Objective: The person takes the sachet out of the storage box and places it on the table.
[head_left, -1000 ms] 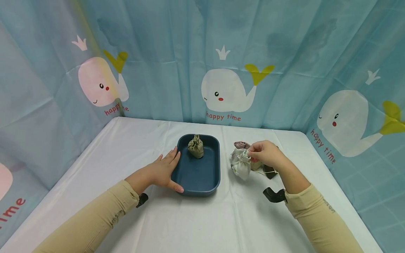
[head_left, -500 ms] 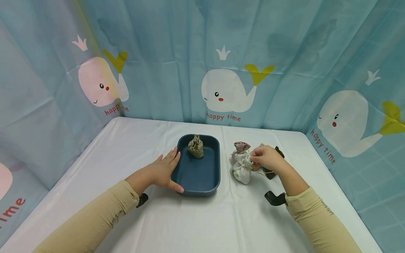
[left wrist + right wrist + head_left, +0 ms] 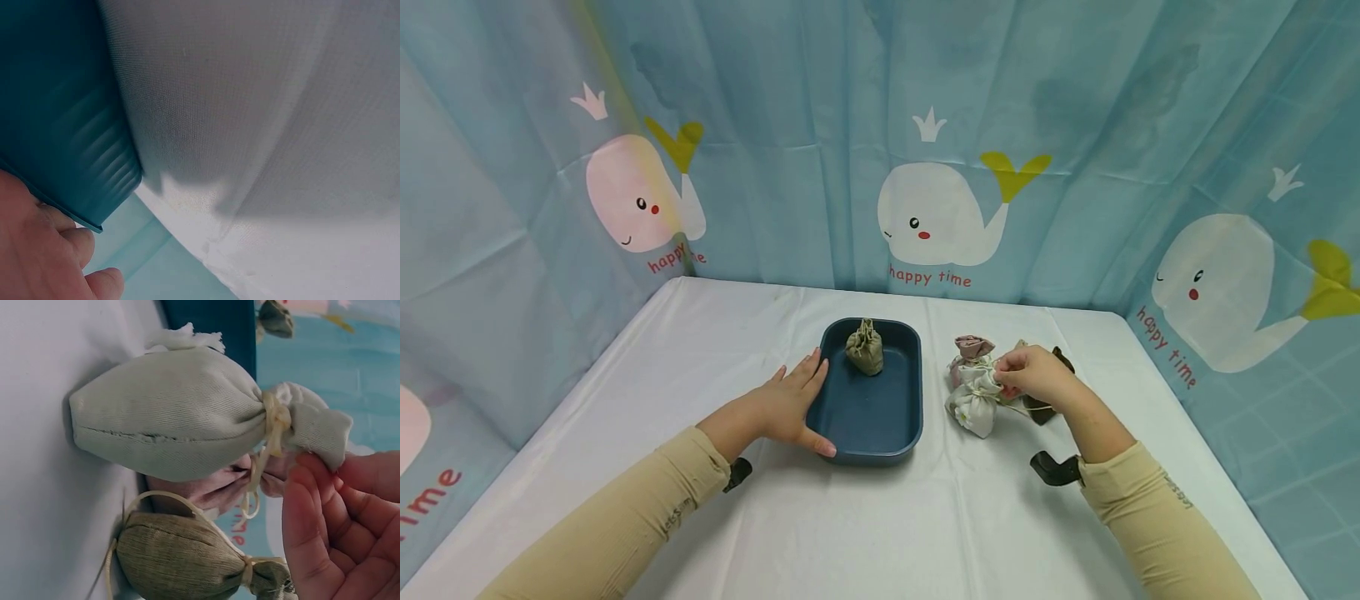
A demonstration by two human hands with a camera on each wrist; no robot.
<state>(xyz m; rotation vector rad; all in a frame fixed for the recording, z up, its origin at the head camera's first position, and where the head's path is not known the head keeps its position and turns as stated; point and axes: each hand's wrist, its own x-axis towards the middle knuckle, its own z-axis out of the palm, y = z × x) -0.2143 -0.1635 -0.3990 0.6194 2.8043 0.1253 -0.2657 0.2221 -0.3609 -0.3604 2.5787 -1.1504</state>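
Observation:
My right hand [image 3: 1037, 375] pinches the gathered top of a small white drawstring pouch [image 3: 973, 414] between thumb and fingers. In the right wrist view, that white pouch [image 3: 169, 412] stands upright with its bottom at the white cloth, tied by a cream cord below the pinched top. Fingers spread, my left hand [image 3: 782, 410] rests along the left edge of a dark blue rectangular tray [image 3: 867, 425]. An olive drawstring pouch [image 3: 865, 348] sits inside the tray, toward its far end. Fingertips of the left hand [image 3: 37, 250] lie at the tray rim in the left wrist view.
Behind the white pouch stands a pink pouch [image 3: 973, 346]. A dark brown pouch [image 3: 1040, 411] is partly hidden by my right hand. A brownish pouch [image 3: 181, 553] with a cream cord stands close by. A light blue curtain [image 3: 820, 208] hangs behind the white-covered table [image 3: 880, 533].
The white pouch has come slightly down and nearer to me with my right hand, showing more of the pink pouch. Over the last half second little differs. My left hand stays put.

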